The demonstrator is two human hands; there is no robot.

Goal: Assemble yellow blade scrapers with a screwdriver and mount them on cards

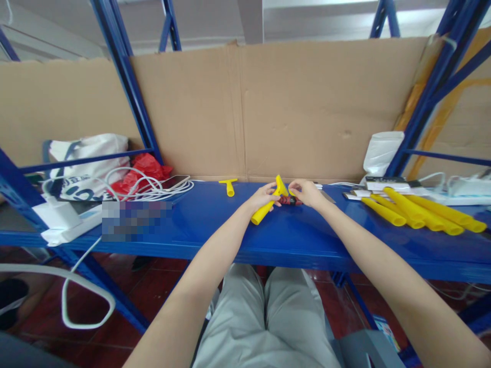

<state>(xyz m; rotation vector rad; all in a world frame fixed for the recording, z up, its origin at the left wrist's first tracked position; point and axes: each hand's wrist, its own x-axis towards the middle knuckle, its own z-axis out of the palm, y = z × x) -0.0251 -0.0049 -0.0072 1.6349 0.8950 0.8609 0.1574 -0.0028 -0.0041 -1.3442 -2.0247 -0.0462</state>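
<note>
My left hand (pixel 264 197) is closed around a yellow plastic T-shaped handle (pixel 261 212), its hollow round end tilted down toward me and its wide flared head pointing up. Close to that head, on the right, my right hand (pixel 307 193) has its thumb and fingers pinched together. What they hold, if anything, is too small to make out. A red and black tool (pixel 290 200) lies on the blue shelf top (pixel 215 230) just below and between my hands, partly hidden. Farther left, a second yellow T-shaped handle (pixel 229 187) rests near the cardboard back.
Several yellow tubes (pixel 418 212) lie piled at the right, beside small boxes (pixel 386 183) and a white plastic bag (pixel 381 153). On the left are a white power strip (pixel 76 230), coiled white cables (pixel 161 190), a red bag (pixel 143 171) and a cloth tote (pixel 88 176). Cardboard (pixel 192 112) walls the back.
</note>
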